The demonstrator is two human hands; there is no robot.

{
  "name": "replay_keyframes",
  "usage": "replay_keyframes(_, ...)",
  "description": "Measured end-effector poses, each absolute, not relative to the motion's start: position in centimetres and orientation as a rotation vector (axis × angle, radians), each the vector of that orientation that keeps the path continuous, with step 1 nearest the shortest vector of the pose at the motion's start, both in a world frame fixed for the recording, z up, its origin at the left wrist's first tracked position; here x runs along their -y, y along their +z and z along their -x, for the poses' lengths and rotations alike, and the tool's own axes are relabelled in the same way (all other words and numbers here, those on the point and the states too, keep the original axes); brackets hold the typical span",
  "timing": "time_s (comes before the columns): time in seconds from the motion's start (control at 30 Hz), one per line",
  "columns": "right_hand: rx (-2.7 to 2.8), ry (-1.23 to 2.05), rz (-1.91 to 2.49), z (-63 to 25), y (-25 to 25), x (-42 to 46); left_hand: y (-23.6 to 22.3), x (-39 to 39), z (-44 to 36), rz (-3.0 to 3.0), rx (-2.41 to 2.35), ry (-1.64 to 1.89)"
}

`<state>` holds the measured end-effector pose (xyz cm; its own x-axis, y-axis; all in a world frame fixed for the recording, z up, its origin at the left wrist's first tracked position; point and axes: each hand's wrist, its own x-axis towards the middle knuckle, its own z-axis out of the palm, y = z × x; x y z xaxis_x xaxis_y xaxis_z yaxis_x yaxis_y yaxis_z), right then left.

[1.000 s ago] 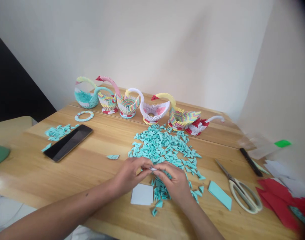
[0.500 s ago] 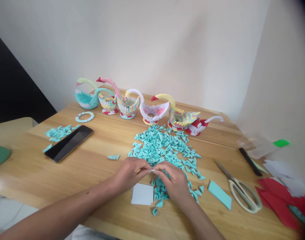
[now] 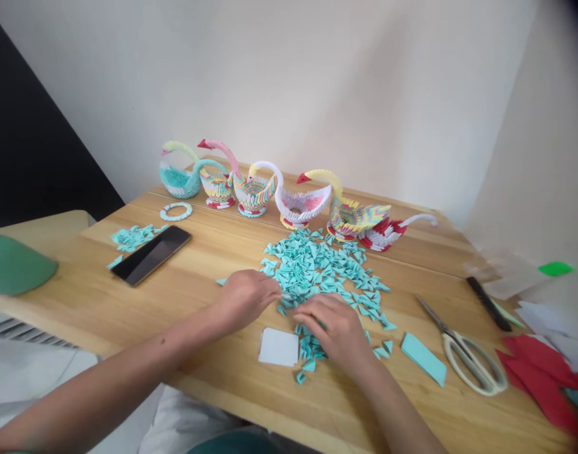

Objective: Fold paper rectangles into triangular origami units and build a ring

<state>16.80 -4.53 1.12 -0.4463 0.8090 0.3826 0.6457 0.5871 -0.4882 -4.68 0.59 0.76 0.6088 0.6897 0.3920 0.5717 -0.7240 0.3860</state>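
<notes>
My left hand (image 3: 248, 297) is closed in a pinch at the near left side of a heap of folded turquoise paper triangles (image 3: 312, 265). A small whitish paper piece (image 3: 285, 296) shows at its fingertips. Just to the right, my right hand (image 3: 334, 328) hovers over the near part of the heap, fingers curled and thumb close to the index finger; what it holds, if anything, is hidden. A stack of white paper squares (image 3: 278, 348) lies below and between the hands. Beyond the heap stands a row of folded-paper swan baskets (image 3: 304, 205).
On the left lie a black phone (image 3: 151, 255), a small turquoise pile (image 3: 135, 238) and a paper ring (image 3: 176, 211). On the right are turquoise paper strips (image 3: 424, 358), scissors (image 3: 476, 366), a black cutter-like tool (image 3: 488, 304) and red paper (image 3: 537, 369). A green object (image 3: 17, 265) juts in at left.
My hands have parted from their shared pinch on the small white piece, which now shows at the left fingertips. The camera view has shifted, moving the table things slightly right and up.
</notes>
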Motion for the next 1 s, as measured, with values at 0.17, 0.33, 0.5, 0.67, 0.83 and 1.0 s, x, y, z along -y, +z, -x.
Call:
replay_keyframes(0.17, 2.634, 0.232, 1.071, -15.1, 1.4, 6.0, -0.8, 1.2, 7.4, -2.762, -1.091, 0.540)
replay_keyframes(0.33, 2.726, 0.278, 1.143, -14.7, 0.8, 6.1, -2.7, 2.6, 8.5, -2.768, -1.192, 0.505)
replay_keyframes(0.5, 2.708, 0.379, 1.161, -14.9, 0.6, 5.7, -2.1, 3.0, 8.4, -2.648, -1.158, 0.577)
replay_keyframes(0.67, 2.673, 0.517, 1.170, -15.3, 0.9, 5.5, -0.9, 3.4, 8.1, -2.475, -1.113, 0.629)
replay_keyframes(0.83, 2.659, 0.579, 1.099, -15.5, 1.1, 5.3, -0.1, 3.7, 7.3, -2.389, -0.955, 0.665)
replay_keyframes(1.0, 2.570, 0.537, 1.078, -15.6, 1.0, 5.1, 0.3, 3.3, 6.5, -2.200, -0.876, 0.716)
